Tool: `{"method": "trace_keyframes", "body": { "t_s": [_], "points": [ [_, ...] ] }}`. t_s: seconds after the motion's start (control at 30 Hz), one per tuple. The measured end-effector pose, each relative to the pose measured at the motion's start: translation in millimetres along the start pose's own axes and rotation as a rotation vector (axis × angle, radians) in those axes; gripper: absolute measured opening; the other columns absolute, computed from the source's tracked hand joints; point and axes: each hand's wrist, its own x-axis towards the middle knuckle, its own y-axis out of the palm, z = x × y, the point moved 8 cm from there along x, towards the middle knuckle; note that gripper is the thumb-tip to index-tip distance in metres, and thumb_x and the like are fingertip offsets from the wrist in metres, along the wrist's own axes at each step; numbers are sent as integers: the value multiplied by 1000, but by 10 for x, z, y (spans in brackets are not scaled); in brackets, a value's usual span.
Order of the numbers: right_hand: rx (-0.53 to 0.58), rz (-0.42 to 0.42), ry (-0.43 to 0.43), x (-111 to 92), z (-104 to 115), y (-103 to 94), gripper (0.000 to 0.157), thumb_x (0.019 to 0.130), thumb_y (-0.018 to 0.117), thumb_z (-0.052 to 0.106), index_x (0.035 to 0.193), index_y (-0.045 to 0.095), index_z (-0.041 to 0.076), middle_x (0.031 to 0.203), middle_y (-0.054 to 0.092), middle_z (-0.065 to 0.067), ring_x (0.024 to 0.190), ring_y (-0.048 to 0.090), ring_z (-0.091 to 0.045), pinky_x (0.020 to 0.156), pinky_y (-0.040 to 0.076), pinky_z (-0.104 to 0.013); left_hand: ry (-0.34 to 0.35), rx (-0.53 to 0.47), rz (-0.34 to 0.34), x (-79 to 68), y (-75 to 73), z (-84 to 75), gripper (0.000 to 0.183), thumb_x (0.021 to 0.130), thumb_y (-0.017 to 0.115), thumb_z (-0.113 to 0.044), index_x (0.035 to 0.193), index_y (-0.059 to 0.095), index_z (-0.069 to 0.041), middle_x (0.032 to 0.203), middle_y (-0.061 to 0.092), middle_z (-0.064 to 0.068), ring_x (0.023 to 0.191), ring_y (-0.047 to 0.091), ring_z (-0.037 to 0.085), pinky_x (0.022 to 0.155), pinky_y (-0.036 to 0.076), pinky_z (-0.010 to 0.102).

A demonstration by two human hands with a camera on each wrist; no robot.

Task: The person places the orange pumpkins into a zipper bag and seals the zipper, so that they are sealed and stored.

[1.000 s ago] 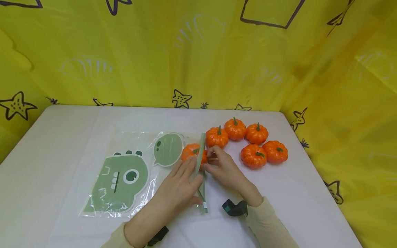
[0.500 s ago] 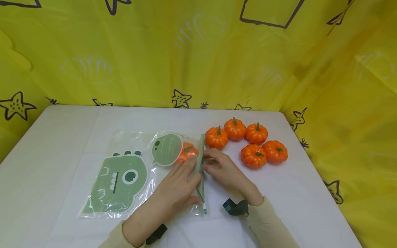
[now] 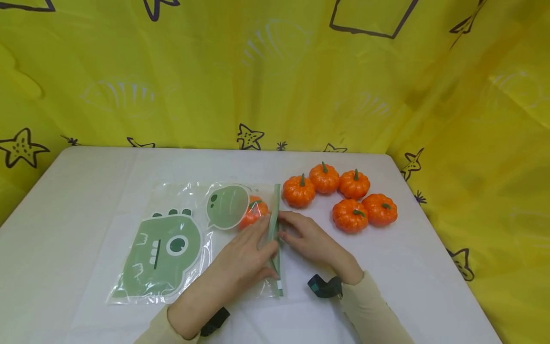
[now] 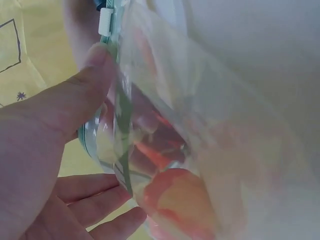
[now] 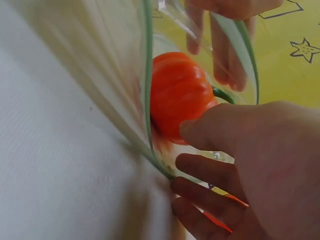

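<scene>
A clear zip bag (image 3: 275, 200) with a green monster print lies flat, its green-edged mouth facing right. Inside, near the mouth, sits a small orange pumpkin (image 3: 254, 210) with a green stem, partly covered by the printed speech bubble. My left hand (image 3: 240, 258) lies over the mouth and holds its edge, thumb on the green strip near the white slider (image 4: 105, 21). At the opening is my right hand (image 3: 311, 239), fingers loosely bent and spread. Its thumb overlaps the pumpkin (image 5: 180, 95) in the right wrist view; whether they touch I cannot tell.
Several more orange pumpkins (image 3: 324, 179) stand in a cluster to the right of the bag, beyond my right hand. They rest on a white-covered table (image 3: 99, 191). A yellow curtain (image 3: 193, 71) with sea drawings hangs behind and at the right.
The pumpkin at the mouth has moved left, deeper into the bag. My right hand's fingers have come away from it and lowered slightly. The left hand stays at the mouth.
</scene>
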Motion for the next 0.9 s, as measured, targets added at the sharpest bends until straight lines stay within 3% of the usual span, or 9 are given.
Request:
{"method": "trace_keyframes", "body": {
  "t_s": [0.27, 0.47, 0.57, 0.77, 0.9],
  "points": [
    [-104, 36, 3, -14, -16, 40, 51, 99, 59, 21, 148, 46, 17, 148, 52, -1, 137, 48, -23, 116, 37, -48, -15, 115, 11, -8, -61, 76, 45, 68, 86, -37, 102, 61, -20, 140, 52, 22, 129, 53, 40, 109, 45, 48],
    [-138, 28, -37, -20, -9, 46, 50, 98, 60, 18, 146, 48, 13, 144, 54, -4, 133, 50, -24, 114, 39, -48, -30, 77, 152, -53, -28, 59, 49, 67, 87, -35, 105, 58, -22, 143, 49, 27, 132, 49, 46, 108, 44, 55],
    [-169, 28, -50, -17, 2, 57, 49, 97, 61, 18, 144, 49, 12, 144, 54, -4, 133, 50, -24, 114, 39, -47, -17, 64, 184, -77, -19, 25, 49, 67, 87, -35, 103, 55, -22, 144, 48, 30, 132, 50, 47, 105, 46, 55],
    [-274, 41, -84, -7, 76, 108, 48, 98, 60, 22, 143, 50, 9, 147, 51, -11, 136, 46, -30, 114, 38, -50, 13, 143, 74, -66, -92, 7, 34, 79, 75, -35, 101, 55, -17, 139, 55, 27, 128, 55, 40, 105, 49, 48],
    [-289, 44, -68, -9, 79, 120, 50, 98, 59, 22, 145, 48, 9, 149, 49, -12, 138, 45, -31, 115, 37, -51, 7, 160, -19, -43, -128, 40, 35, 80, 74, -35, 100, 55, -14, 133, 60, 24, 124, 59, 37, 105, 49, 47]
  ]
}}
